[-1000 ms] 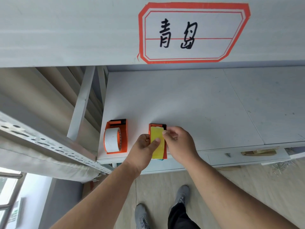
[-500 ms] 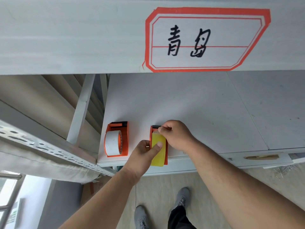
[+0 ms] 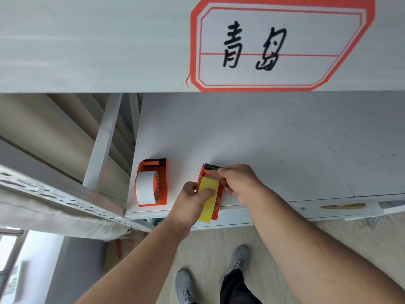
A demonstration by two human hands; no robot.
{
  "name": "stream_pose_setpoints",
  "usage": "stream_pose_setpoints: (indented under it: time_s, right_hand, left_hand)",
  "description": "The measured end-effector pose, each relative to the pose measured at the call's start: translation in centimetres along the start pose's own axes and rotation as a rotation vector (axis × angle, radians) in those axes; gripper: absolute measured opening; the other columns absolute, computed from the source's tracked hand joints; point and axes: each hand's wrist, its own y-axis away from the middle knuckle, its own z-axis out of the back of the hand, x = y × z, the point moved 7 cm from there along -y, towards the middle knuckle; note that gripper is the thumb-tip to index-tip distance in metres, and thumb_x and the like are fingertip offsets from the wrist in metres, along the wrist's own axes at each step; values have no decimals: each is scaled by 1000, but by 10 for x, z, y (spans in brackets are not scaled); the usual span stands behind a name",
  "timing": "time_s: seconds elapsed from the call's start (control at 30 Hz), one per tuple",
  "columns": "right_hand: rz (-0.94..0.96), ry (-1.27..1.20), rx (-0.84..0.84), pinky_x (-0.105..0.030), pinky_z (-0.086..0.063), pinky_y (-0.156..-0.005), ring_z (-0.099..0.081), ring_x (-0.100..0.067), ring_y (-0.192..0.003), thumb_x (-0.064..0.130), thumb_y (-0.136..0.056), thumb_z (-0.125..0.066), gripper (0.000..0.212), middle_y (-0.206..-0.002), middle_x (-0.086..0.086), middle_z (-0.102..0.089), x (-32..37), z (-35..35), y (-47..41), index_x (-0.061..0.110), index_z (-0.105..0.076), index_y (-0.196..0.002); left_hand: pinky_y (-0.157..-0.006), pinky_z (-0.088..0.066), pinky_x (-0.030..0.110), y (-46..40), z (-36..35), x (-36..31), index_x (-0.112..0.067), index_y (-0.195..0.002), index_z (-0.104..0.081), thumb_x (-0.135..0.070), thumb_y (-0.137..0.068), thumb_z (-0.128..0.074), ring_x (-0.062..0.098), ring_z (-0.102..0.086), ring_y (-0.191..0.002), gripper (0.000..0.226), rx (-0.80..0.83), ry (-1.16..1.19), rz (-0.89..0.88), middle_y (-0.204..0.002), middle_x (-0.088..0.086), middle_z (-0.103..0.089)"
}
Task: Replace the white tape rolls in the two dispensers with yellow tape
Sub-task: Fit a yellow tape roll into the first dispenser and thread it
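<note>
Yellow roll (image 3: 209, 197): sat in the orange dispenser (image 3: 215, 212) (glossy).
Left hand (image 3: 192, 198): thumb pressed it.
Right hand (image 3: 238, 183): pinched its tape end.

Only one view is given — a wide-angle camera worn on the head, aimed forward and steeply down. A grey shelf board (image 3: 252, 132) is seen from above at close range, its front edge low in the frame. The upper shelf's front face with a red-bordered label (image 3: 280, 44) is pressed close at the top. Both forearms enter from the bottom edge — the floor and grey shoes (image 3: 238, 257) are seen straight below. Straight lines are bent near the edges.
</note>
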Motion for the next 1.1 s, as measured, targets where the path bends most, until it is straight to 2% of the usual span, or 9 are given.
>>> stream_pose_setpoints:
  time_s: [0.1, 0.23, 0.3, 0.4, 0.47, 0.57, 0.67, 0.87, 1.1]
  right_hand:
    - [47, 26, -52, -31, -56, -59, -63, -21, -69, 18, -96, -68, 21, -82, -8, -68, -1, 3, 0, 15, -67, -76]
    - [108, 125, -135, -48, -65, -84, -74, -29, -85, 22, -92, -69, 15, -85, -8, -77, -7, 6, 4, 17, -75, -80]
    - [106, 149, -157, -47, -65, -81, -75, -30, -80, 21, -91, -67, 19, -79, -6, -77, -14, 6, 6, 19, -74, -74]
    - [129, 184, -193, -31, -56, -64, -67, -25, -69, 20, -93, -64, 26, -67, 0, -69, -19, 9, 9, 19, -70, -68]
    - [145, 216, -223, -22, -44, -57, -65, -21, -70, 21, -95, -62, 22, -70, 2, -69, -19, 10, 11, 17, -73, -76]
    - [165, 271, -271, -20, -38, -52, -63, -16, -65, 23, -94, -61, 20, -71, 3, -69, -17, 12, 15, 15, -76, -85]
    - [169, 285, -293, -21, -38, -51, -60, -12, -60, 23, -92, -61, 21, -65, 5, -66, -18, 16, 16, 14, -74, -78]
    - [83, 181, -303, -25, -32, -49, -45, -17, -48, 18, -90, -64, 44, -49, 2, -46, -21, 22, 13, 17, -47, -49]
    - [112, 172, -275, -28, -42, -60, -57, -22, -60, 20, -88, -67, 35, -58, -1, -59, -14, 21, 6, 16, -60, -55]
  left_hand:
    - [-90, -60, 59, 0, 1, 0, -10, -115, -55, -28, -71, -74, 34, -76, -78, 52, 0, -6, 7, -100, 22, -81]
    - [-92, -61, 63, -2, 4, 0, -16, -110, -58, -50, -73, -78, 42, -78, -92, 54, -67, -77, -10, -99, 17, -82]
    - [-90, -63, 59, -2, 3, -2, -19, -108, -59, -59, -76, -76, 38, -79, -94, 54, -95, -112, -34, -102, 14, -81]
    - [-81, -64, 43, -3, 3, -5, -19, -112, -59, -61, -89, -71, 27, -76, -95, 50, -126, -197, -68, -107, 7, -77]
    - [-68, -56, 30, -3, 3, -8, -15, -119, -58, -59, -93, -68, 20, -73, -92, 51, -137, -240, -77, -107, 4, -74]
    - [-60, -48, 21, -3, 5, -11, -14, -122, -57, -60, -94, -65, 11, -69, -85, 54, -145, -291, -81, -103, -1, -71]
    - [-58, -47, 18, -3, 5, -12, -12, -123, -59, -62, -93, -65, 9, -69, -82, 59, -144, -334, -104, -104, -1, -71]
    - [-64, -49, 21, -2, 6, -13, -13, -124, -58, -66, -91, -63, 13, -70, -90, 62, -133, -348, -106, -110, 2, -71]
    - [-64, -51, 19, 1, 5, -12, -14, -123, -58, -63, -90, -68, 12, -71, -90, 60, -96, -318, -92, -109, 0, -72]
